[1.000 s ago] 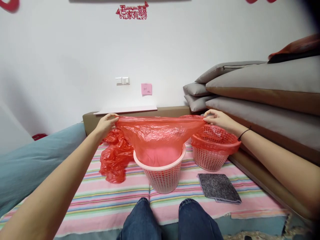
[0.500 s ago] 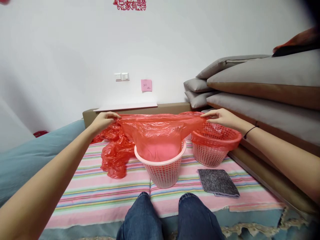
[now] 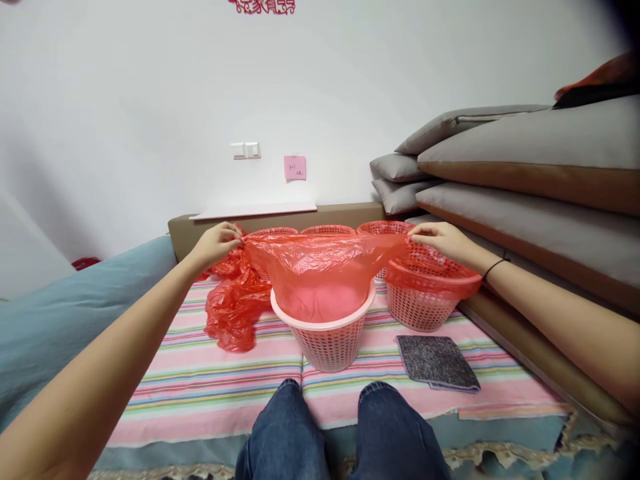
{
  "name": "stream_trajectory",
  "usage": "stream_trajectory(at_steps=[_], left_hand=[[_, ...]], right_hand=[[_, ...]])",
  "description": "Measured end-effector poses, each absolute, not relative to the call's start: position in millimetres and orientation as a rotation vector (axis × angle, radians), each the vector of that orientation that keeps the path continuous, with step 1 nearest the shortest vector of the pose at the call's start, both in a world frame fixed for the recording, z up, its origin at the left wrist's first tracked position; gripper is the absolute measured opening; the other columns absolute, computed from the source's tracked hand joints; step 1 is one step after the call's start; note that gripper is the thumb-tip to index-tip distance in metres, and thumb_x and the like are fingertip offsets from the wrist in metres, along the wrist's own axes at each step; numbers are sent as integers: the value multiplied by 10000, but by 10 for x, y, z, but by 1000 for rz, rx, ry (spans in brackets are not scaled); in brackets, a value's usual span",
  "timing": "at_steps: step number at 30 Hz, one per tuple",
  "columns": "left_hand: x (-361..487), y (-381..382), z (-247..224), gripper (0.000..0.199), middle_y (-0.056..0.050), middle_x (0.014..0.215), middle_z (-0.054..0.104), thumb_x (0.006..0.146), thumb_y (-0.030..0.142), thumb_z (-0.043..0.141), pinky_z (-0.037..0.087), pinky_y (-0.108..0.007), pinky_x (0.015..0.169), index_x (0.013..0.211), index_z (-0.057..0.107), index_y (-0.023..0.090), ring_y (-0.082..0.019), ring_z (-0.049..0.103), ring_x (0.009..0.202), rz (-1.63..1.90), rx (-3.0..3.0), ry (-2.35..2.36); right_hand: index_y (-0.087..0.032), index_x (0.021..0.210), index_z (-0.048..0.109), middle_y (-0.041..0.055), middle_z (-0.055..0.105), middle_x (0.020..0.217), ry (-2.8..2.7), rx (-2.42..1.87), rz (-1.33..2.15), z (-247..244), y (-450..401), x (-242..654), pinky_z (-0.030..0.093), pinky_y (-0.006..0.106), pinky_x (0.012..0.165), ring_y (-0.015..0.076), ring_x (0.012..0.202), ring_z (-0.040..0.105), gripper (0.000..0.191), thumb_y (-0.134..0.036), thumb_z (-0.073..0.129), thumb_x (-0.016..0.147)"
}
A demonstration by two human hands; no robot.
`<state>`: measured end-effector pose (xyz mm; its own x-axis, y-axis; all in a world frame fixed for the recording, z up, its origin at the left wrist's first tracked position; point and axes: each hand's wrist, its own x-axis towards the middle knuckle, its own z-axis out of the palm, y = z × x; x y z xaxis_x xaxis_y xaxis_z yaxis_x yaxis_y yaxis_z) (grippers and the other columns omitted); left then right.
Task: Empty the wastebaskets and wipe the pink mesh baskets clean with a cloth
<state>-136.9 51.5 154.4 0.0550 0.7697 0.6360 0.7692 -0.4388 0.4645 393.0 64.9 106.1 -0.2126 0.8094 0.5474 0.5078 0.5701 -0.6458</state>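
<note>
A thin red plastic bag (image 3: 320, 267) is stretched wide between my hands, its lower part hanging inside a pink perforated plastic basket (image 3: 330, 343). My left hand (image 3: 220, 243) pinches the bag's upper left corner, above and left of the basket's rim. At the upper right corner, my right hand (image 3: 440, 241) grips the bag between thumb and fingers. Just beyond that hand stands another pink basket (image 3: 423, 307), with red plastic folded over its rim. Loose red bags (image 3: 235, 313) lie crumpled below my left hand.
Behind the held bag are several more red-lined baskets (image 3: 327, 230). A folded dark grey cloth (image 3: 437, 362) lies at right on the striped cover (image 3: 210, 393). Grey cushions (image 3: 530, 147) are stacked along the right side; a blue padded edge (image 3: 115, 267) runs along the left.
The bag's top edge has dropped slightly, uncovering more of the basket rims behind it. My hands still hold both corners. The view has shifted a little.
</note>
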Motion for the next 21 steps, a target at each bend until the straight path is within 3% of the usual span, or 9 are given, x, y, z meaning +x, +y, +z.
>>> stream_trajectory(at_steps=[3,9,12,14,17,19,21], left_hand=[[-1383,510,1438,152,-64,683,665,616,312,757,491,-257,592,663,711,176,-172,597,631,1423,1880,1472],[-1271,472,1278,184,81,443,374,592,104,675,244,-151,370,744,617,190,-50,312,379,1521,1338,1022],[-1239,408,1252,160,35,538,511,635,89,662,333,-144,392,771,627,166,-50,398,431,1530,1188,900],[-1231,363,1229,213,-38,775,677,653,90,688,414,-147,451,855,669,153,-56,500,529,1539,1183,901],[-1217,343,1189,378,-85,1106,717,605,99,778,462,-158,529,969,712,174,-77,592,675,1538,1321,978],[-1200,378,1174,373,-99,1110,727,584,168,825,481,-179,581,945,734,168,-110,626,746,1597,1425,1084],[-1187,442,1179,293,-104,944,752,607,294,824,483,-212,588,849,751,147,-143,627,719,1705,1478,1258]], right_hand=[[-212,829,628,15,663,680,-1721,-1070,778,1000,620,3907,478,292,635,153,634,577,281,-442,725,701],[-231,833,536,-65,520,563,-1473,-956,1079,874,617,3832,383,220,485,94,492,473,248,-330,709,684],[-224,840,606,-13,611,672,-1385,-916,1101,811,650,3827,492,243,569,119,598,573,183,-329,687,715],[-221,897,667,48,709,861,-1379,-898,1106,777,652,3821,559,285,719,161,779,655,203,-347,677,739],[-215,971,719,76,736,1074,-1470,-943,1016,759,631,3805,556,346,878,216,959,675,311,-386,736,711],[-219,967,739,66,755,998,-1572,-1041,816,784,622,3800,552,386,872,242,914,681,344,-409,773,682],[-232,870,755,60,751,859,-1675,-1151,494,838,631,3804,539,421,846,259,837,670,257,-421,755,696]])
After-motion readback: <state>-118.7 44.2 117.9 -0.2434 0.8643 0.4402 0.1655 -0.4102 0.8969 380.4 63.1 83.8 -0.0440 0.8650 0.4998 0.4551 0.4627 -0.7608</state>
